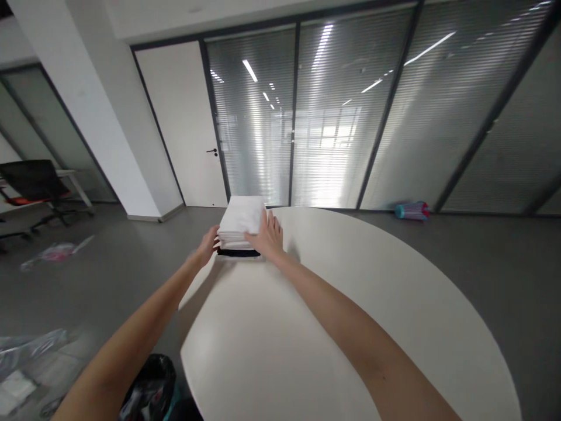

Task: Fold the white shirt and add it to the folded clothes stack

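A neat stack of folded white cloth (pixel 242 217), perhaps garments, sits at the far left part of the white table (pixel 272 345). Near its bottom runs a black folded layer (pixel 239 253), with a thin pale layer beneath it. My left hand (pixel 207 245) presses against the stack's left side, its fingertips partly hidden behind the edge. On the opposite side my right hand (pixel 268 235) rests against the stack, thumb across the front and fingers along the right side. Between them, both hands hold the stack.
A bin with a black liner (pixel 151 383) stands by the table's left edge. Clear plastic wrapping (pixel 33 351) lies on the floor at left. An office chair (pixel 35 181) is farther back. A blue and pink cylindrical item (pixel 412 211) lies by the glass wall (pixel 333 117).
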Available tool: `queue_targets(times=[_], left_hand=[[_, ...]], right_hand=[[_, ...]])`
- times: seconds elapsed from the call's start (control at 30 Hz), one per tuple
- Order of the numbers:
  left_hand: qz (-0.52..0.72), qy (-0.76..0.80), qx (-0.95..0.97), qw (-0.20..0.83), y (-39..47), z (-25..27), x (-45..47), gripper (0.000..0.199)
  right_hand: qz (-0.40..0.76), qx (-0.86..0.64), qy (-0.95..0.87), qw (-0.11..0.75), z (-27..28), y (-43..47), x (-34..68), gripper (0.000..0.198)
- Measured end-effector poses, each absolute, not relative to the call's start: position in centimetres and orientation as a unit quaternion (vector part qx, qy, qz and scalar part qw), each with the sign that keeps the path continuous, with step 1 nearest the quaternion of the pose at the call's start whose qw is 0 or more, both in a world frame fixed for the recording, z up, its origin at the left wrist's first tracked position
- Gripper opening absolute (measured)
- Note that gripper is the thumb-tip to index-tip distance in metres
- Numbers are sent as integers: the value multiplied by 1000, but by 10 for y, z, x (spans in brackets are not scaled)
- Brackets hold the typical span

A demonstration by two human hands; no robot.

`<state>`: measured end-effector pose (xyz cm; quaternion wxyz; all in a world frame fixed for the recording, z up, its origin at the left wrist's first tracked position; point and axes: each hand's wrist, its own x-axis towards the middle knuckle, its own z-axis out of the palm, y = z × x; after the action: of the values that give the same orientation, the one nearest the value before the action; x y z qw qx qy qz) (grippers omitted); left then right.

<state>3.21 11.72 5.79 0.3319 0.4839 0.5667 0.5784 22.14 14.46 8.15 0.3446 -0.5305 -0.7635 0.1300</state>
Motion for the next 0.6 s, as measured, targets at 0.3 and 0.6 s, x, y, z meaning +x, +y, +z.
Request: queue_targets(times=[0.3,0.6], left_hand=[[598,549,575,101,79,53,30,32],[347,456,818,-37,70,44,98,34]], right_hand=[[161,-449,-793,378,86,170,193,44],[360,-394,-516,670,120,196,256,62]])
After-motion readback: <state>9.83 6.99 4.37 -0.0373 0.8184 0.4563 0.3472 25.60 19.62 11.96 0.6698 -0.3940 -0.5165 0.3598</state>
